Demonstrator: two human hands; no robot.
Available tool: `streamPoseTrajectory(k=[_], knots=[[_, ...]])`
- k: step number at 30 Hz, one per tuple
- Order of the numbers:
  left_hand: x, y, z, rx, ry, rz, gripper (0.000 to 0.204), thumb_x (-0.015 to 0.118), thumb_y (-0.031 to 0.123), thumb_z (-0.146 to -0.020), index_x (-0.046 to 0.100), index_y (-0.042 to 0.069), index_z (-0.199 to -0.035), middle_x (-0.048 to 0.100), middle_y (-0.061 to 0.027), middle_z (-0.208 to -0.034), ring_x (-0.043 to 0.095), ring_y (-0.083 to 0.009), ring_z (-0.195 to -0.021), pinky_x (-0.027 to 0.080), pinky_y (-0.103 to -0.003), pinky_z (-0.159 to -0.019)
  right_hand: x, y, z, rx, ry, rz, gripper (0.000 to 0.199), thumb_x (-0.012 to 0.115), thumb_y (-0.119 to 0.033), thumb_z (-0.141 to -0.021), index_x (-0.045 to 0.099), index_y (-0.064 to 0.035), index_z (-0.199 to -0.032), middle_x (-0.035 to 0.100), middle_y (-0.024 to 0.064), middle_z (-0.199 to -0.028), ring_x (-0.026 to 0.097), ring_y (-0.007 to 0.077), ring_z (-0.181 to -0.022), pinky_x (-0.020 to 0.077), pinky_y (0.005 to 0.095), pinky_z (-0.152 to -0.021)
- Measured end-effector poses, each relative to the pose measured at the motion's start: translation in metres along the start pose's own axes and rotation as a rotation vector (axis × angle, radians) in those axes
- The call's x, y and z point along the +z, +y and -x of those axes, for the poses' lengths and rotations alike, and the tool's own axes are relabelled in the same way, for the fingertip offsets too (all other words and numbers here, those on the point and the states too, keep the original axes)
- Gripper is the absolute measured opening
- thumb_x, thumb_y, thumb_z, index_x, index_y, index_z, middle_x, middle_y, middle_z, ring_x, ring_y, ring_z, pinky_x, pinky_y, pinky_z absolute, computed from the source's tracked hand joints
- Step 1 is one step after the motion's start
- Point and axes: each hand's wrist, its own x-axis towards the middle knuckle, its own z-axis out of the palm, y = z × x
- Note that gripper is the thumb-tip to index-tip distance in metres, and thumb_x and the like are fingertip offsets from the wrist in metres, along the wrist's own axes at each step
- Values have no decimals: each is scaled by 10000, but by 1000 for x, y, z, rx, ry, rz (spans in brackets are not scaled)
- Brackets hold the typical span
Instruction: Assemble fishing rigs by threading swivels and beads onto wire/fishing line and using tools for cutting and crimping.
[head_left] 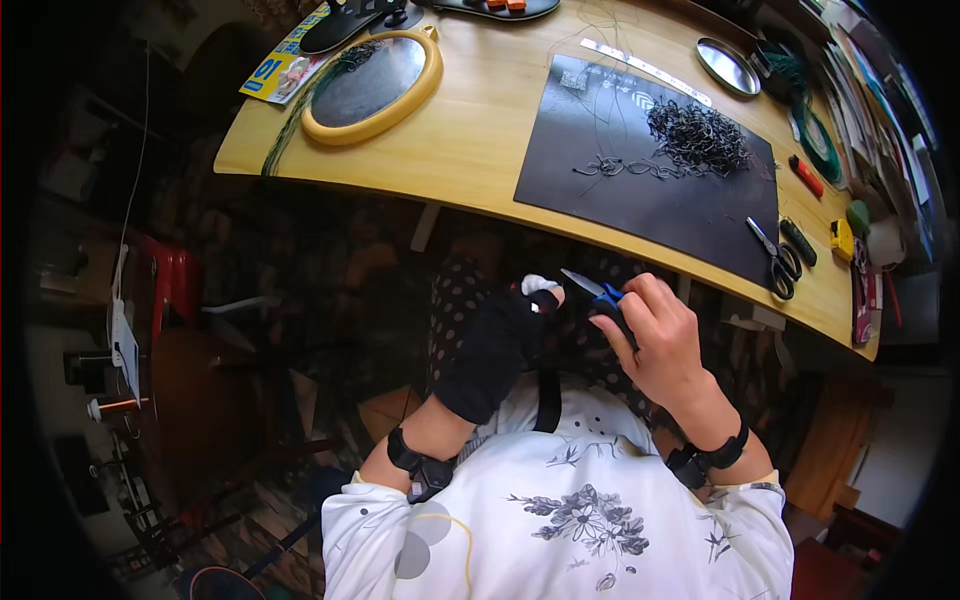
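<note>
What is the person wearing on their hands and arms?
The left hand wears a black glove, with a white tip showing at one finger. The right hand is bare. Each wrist has a black strap: the left strap carries a small black box, and the right strap looks like a plain band. The sleeves are white with grey flower prints.

Right hand (655, 345) grips blue scissors (598, 292); gloved left hand (497, 345) beside.

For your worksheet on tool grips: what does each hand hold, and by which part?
The right hand grips blue-handled pliers by the handles. The gloved left hand pinches something small at its fingertips; what it is cannot be told.
</note>
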Motion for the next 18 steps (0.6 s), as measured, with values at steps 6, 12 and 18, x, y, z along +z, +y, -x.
streamPoseTrajectory(k=[6,12,18], knots=[[-27,-2,4,-177,-97,230,230,520,200,-1065,657,23,-1117,692,-80,-999,653,-234,-922,508,-330,-813,-3,5,3,54,-9,-80,298,794,-174,-854,555,0,-811,568,140,-863,583,322,-722,486,395,-615],[-17,-12,-5,-42,196,270,183,526,226,-1068,638,88,-1111,661,-47,-1070,624,-215,-969,497,-346,-894,1,2,8,90,-53,-194,306,779,-204,-874,567,5,-801,562,150,-840,573,332,-687,480,395,-597],[-19,5,-18,-137,16,1689,170,542,257,-1059,596,137,-951,531,2,-805,544,-145,-753,470,-314,-792,4,-1,7,24,-108,-315,266,762,-174,-881,578,2,-801,550,145,-821,565,317,-666,474,380,-572]])
